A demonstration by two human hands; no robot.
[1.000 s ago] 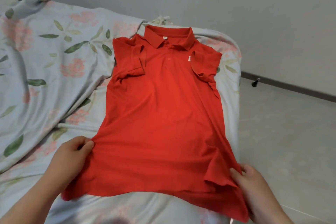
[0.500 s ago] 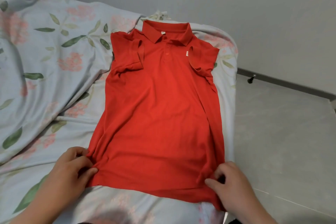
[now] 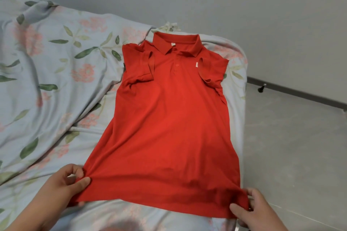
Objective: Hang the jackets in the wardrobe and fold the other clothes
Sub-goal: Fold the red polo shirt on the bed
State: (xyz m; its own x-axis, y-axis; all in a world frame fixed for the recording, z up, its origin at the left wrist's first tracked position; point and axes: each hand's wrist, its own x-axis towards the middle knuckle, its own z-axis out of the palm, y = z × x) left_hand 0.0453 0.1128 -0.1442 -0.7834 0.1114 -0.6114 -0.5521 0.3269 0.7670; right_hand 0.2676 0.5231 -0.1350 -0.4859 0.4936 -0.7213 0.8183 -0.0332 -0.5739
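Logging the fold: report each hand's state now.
Left hand: pinching a hem corner of the red short-sleeved polo shirt.
Right hand: pinching its other hem corner.

Chest tag (image 3: 197, 65) on red polo shirt (image 3: 169, 127): print unreadable.

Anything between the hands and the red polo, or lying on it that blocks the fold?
Nothing visible. The left hand and right hand each pinch a hem corner of the red polo directly. It lies spread face up on the floral bedsheet with nothing on top; only its own sleeves are tucked inward.
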